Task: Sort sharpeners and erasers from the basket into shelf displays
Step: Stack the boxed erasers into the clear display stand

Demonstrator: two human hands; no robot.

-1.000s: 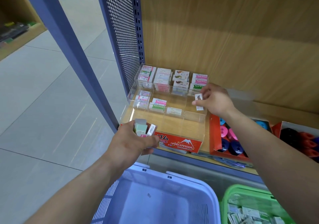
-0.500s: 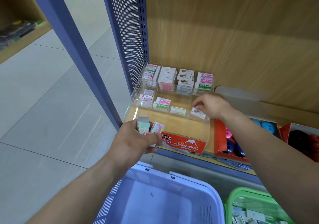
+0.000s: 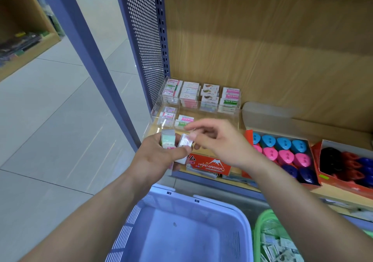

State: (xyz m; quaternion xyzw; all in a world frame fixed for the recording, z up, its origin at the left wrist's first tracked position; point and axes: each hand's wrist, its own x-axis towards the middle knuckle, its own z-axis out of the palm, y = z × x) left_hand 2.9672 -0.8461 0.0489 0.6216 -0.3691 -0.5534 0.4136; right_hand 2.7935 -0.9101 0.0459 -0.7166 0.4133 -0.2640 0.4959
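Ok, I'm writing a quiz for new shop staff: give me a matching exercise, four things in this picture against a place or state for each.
Things:
1. blue basket
2. green basket
3. left hand
4. pink sharpeners

Place or state:
a. in a red box
b. holds small wrapped packets
c. grips erasers
d. at bottom centre of the view

Pairs: 1-d, 2-b, 3-c, 4-a
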